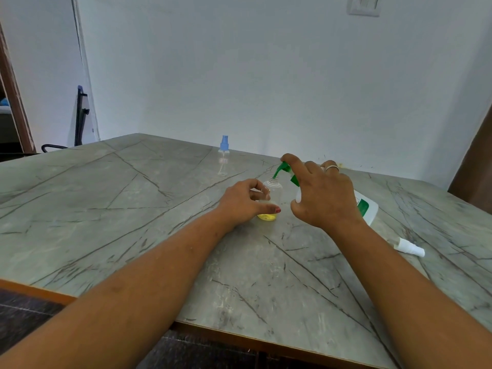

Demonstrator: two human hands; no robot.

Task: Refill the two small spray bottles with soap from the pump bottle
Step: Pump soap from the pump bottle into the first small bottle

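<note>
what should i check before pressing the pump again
1. Open small bottle steadied upright by the left hand: ok.
2. Green pump nozzle lined up over the bottle's neck: ok, its tip sits right at the opening.
3. Right hand placed on the pump bottle, a finger on the pump head: ok.
4. Room left in the bottle: ok, only a shallow yellow layer at the bottom.
5. White spray cap kept within reach: ok, lying on the table to the right.
6. Second bottle with the blue cap opened for its refill: not ok, cap still on.
</note>
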